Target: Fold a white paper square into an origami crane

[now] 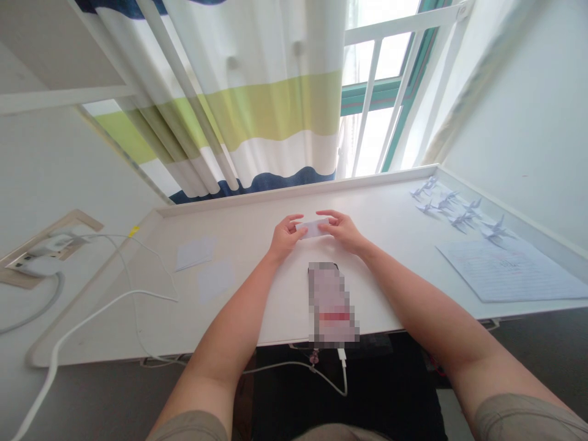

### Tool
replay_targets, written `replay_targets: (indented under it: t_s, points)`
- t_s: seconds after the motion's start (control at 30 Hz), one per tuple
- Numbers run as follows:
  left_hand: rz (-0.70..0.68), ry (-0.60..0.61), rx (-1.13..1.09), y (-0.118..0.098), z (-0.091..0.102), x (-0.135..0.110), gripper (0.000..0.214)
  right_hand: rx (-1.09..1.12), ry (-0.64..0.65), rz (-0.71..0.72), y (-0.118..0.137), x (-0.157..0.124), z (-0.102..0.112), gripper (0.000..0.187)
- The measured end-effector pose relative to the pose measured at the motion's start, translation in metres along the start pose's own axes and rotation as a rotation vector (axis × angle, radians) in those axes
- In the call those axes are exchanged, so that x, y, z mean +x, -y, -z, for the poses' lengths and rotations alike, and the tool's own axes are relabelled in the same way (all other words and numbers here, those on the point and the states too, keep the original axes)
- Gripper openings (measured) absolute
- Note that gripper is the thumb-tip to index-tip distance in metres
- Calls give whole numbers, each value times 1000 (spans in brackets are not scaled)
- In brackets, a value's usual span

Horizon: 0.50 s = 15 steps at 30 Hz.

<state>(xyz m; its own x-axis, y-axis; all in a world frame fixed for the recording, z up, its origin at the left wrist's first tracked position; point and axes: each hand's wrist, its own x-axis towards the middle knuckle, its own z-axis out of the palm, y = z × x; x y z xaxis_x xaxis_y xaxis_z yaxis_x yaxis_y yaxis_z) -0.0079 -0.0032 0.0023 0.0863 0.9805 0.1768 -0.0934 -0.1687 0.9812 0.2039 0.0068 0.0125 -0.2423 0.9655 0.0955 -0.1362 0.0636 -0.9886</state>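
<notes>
A small white piece of paper [313, 229], folded into a narrow rectangle, is held up between my two hands over the middle of the white desk [248, 226]. My left hand [285, 236] pinches its left end between thumb and fingers. On the right end my right hand [342, 230] has a like pinch, its index finger stretched out above the paper. Just below the hands lies a phone [331, 303], its screen blurred out, with a white charging cable [342, 361] plugged into its lower end.
Several folded paper cranes [463, 211] stand at the back right, behind a lined paper pad [509, 269]. White paper squares [195, 252] lie on the left. Cables run from a wall socket [46, 248] across the desk's left side. A raised rim [294, 190] borders the back.
</notes>
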Motion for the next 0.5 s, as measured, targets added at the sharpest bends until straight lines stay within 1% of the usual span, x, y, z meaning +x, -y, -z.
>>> replay_targets:
  t_s: [0.03, 0.07, 0.2, 0.27, 0.4, 0.5]
  points:
    - [-1, -2, -13, 1, 0, 0, 60, -7, -4, 9, 0, 0, 0, 59]
    - [0, -4, -21, 2, 0, 1, 59, -21, -10, 15, 0, 0, 1, 58]
    - [-7, 8, -13, 1, -1, 0, 56, -180, -14, 18, 3, 0, 2, 41]
    - [-9, 35, -6, 0, -2, -1, 55, -273, 6, 39, 6, 0, 3, 37]
    - [-23, 100, 3, -3, -3, -4, 54, -360, 50, 95, 8, -1, 4, 43]
    - [-37, 117, 17, -5, -4, -5, 55, -347, 95, 66, 7, -1, 4, 48]
